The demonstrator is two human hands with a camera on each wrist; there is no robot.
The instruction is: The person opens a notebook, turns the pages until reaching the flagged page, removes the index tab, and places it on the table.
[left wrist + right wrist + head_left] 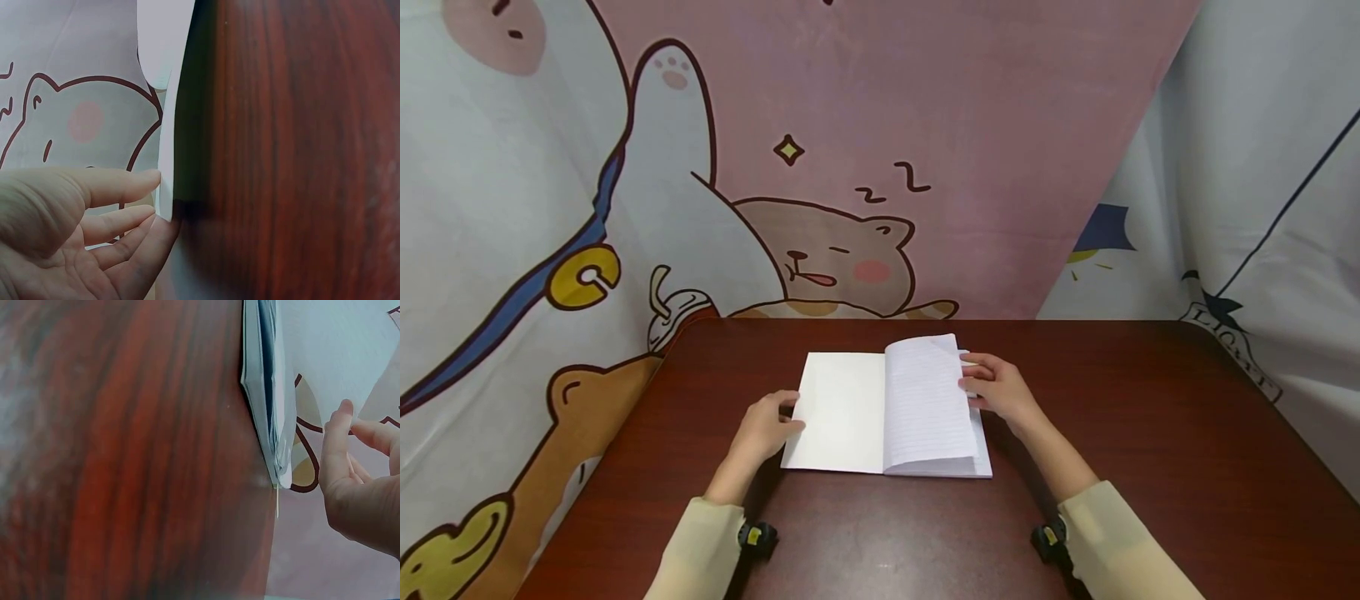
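Notebook [841,412], cut off in wrist views, pinched by left hand [763,427], page [927,404] pinched by right hand [1000,388]

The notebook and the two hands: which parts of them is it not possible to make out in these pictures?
Head view: the underside of the notebook, hidden by its own open pages.
Head view: any small writing on the lined page, too small to tell.
Left wrist view: part of the left hand, cut off by the left edge.
Right wrist view: part of the right hand, cut off by the right edge.
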